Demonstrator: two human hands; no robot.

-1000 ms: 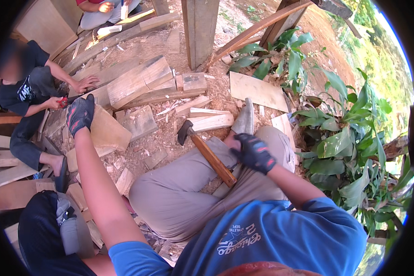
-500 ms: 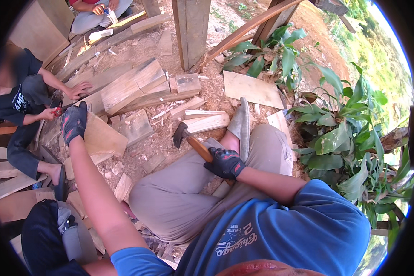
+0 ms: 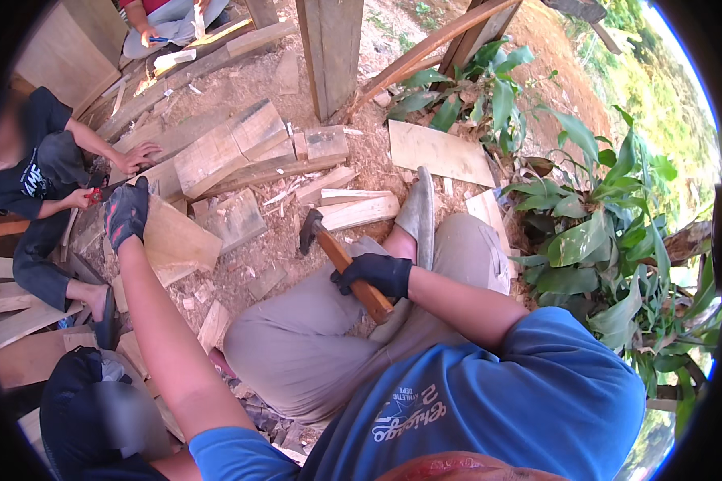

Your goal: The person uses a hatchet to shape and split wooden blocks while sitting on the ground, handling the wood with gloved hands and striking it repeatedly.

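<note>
My left hand (image 3: 127, 212), in a black glove with red marks, is closed on the upper left corner of a flat wooden board (image 3: 180, 240). My right hand (image 3: 383, 276), also gloved in black, grips a hammer (image 3: 334, 250) above my lap. Its dark metal head points away to the left, and the butt of the wooden handle sticks out below my fingers. Just beyond the board, a co-worker's hand (image 3: 82, 198) holds a red-handled tool, its shape partly hidden. That person's other hand (image 3: 136, 156) rests on the timber.
Thick wooden blocks (image 3: 233, 152) and offcuts lie ahead on ground strewn with shavings. A wooden post (image 3: 329, 60) rises behind them. A thin panel (image 3: 441, 152) lies near leafy plants (image 3: 578, 232) on the right. Another person (image 3: 172, 28) sits at the far left; someone's dark clothing (image 3: 72, 409) shows nearby.
My right hand has turned on the hammer, and the handle's lower end now shows. The hammer head has shifted slightly left. My left hand stays at the board; the far person's hands have moved.
</note>
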